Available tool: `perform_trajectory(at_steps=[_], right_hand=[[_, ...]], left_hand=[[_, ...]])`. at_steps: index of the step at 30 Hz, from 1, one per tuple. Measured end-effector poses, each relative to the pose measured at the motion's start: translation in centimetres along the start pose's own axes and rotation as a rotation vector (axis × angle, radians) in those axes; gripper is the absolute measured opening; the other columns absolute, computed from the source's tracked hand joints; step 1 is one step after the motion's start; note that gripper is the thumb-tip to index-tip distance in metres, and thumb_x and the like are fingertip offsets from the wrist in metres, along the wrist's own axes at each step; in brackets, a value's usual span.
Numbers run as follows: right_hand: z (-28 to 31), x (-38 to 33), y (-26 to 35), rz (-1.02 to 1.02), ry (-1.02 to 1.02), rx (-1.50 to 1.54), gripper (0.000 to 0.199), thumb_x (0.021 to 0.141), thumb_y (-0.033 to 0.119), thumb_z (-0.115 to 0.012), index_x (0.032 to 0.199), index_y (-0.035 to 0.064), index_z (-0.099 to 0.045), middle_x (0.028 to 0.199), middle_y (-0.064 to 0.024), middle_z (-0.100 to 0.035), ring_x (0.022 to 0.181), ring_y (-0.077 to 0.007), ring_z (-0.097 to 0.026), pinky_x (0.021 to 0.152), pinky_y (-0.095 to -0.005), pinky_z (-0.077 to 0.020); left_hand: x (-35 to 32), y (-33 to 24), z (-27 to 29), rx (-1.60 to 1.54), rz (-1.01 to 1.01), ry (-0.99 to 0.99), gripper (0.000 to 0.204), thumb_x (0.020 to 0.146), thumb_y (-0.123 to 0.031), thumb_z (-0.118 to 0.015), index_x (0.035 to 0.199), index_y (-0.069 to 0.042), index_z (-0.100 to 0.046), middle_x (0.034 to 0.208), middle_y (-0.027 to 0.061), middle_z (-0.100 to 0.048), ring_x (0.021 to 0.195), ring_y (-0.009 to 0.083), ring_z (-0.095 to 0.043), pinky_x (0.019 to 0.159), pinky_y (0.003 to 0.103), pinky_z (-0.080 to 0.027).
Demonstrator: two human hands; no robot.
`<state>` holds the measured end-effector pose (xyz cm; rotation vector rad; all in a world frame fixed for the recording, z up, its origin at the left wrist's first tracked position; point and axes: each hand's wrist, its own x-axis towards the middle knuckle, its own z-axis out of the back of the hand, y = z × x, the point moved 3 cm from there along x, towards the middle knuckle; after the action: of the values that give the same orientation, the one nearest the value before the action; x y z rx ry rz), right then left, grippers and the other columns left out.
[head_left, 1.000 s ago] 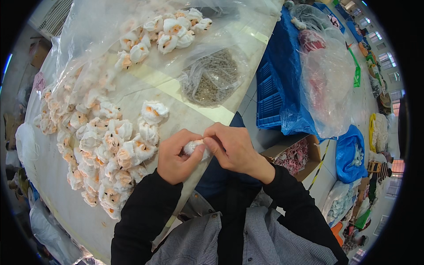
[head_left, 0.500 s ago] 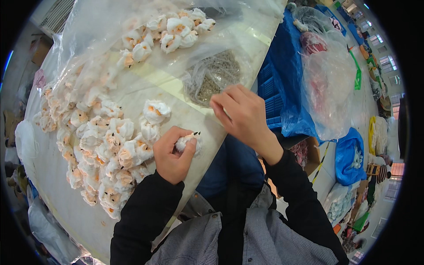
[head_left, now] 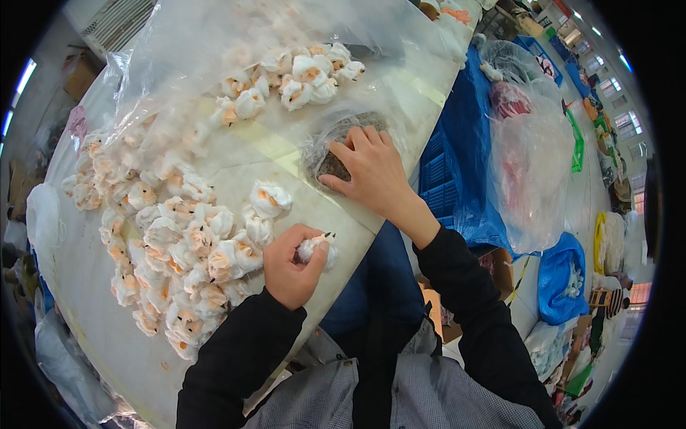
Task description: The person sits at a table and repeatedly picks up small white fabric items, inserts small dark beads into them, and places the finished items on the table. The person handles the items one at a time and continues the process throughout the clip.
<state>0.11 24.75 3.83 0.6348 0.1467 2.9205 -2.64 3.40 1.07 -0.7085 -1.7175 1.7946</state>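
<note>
Near the table's front edge my left hand is closed on a small white fluffy plush piece, pinched between thumb and fingers. Two dark pointed bits stick up from its top. My right hand lies over a clear plastic bag of small grey-brown pieces, thumb and fingers apart, fingertips partly in the bag. Whether a tiny piece is under those fingertips is hidden. Left of my left hand spreads a big pile of similar white and peach plush pieces. One with an orange patch sits just beyond that hand.
A clear plastic sheet covers part of the pile at the far side of the pale table. More plush pieces lie beyond the bag. To the right are blue crates, a large clear bag and a blue bag.
My right hand has gone from hovering beside the bag down onto its contents, fingers spreading. My left hand keeps its hold on the plush piece. The whole view has shifted slightly.
</note>
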Motion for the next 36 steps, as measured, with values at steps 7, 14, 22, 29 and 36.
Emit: perform_trajectory(at_steps=[7, 14, 22, 29, 36], right_hand=[[-0.5, 0.5, 0.6, 0.04, 0.028, 0.005, 0.041, 0.085, 0.041, -0.079, 0.115, 0.014, -0.071, 0.095, -0.0086, -0.059, 0.095, -0.0278, -0.058, 0.084, -0.0407, -0.0439], [-0.6, 0.4, 0.6, 0.037, 0.079, 0.104, 0.033, 0.09, 0.035, -0.076, 0.115, 0.0129, -0.073, 0.095, -0.0083, -0.057, 0.092, -0.0269, -0.057, 0.083, -0.0399, -0.0425], [-0.3, -0.4, -0.3, 0.076, 0.064, 0.192, 0.031, 0.087, 0.032, -0.079, 0.114, 0.0152, -0.078, 0.095, -0.0054, -0.061, 0.092, -0.024, -0.06, 0.084, -0.0379, -0.0426], [0.1, -1.0, -1.3, 0.112, 0.136, 0.191, 0.032, 0.087, 0.034, -0.08, 0.114, 0.0181, -0.079, 0.092, -0.0031, -0.063, 0.092, -0.0226, -0.061, 0.085, -0.0378, -0.0435], [1.3, -1.5, -1.6, 0.117, 0.18, 0.15, 0.027, 0.089, 0.036, -0.077, 0.111, 0.0203, -0.08, 0.091, -0.0023, -0.064, 0.092, -0.0223, -0.062, 0.085, -0.0382, -0.0434]], left_hand=[[-0.1, 0.5, 0.0, -0.033, 0.01, 0.01, 0.011, 0.093, -0.009, -0.071, 0.095, 0.001, -0.068, 0.077, 0.0023, -0.062, 0.065, 0.0059, -0.052, 0.056, 0.024, -0.041], [0.0, 1.1, -0.1, -0.043, -0.025, 0.012, 0.012, 0.093, -0.01, -0.071, 0.095, 0.001, -0.068, 0.076, 0.0031, -0.063, 0.063, 0.007, -0.052, 0.056, 0.025, -0.042], [0.1, 0.8, 0.0, -0.01, -0.026, 0.04, 0.012, 0.093, -0.011, -0.072, 0.096, 0.001, -0.068, 0.077, 0.0044, -0.064, 0.064, 0.008, -0.055, 0.057, 0.026, -0.044], [0.0, 0.7, -0.1, -0.088, -0.029, 0.043, 0.011, 0.094, -0.008, -0.071, 0.097, 0.003, -0.068, 0.08, 0.004, -0.066, 0.067, 0.0067, -0.056, 0.059, 0.025, -0.046], [0.0, 0.4, -0.2, -0.099, 0.006, 0.07, 0.011, 0.094, -0.007, -0.071, 0.098, 0.002, -0.069, 0.081, 0.0044, -0.067, 0.07, 0.0073, -0.059, 0.062, 0.025, -0.048]])
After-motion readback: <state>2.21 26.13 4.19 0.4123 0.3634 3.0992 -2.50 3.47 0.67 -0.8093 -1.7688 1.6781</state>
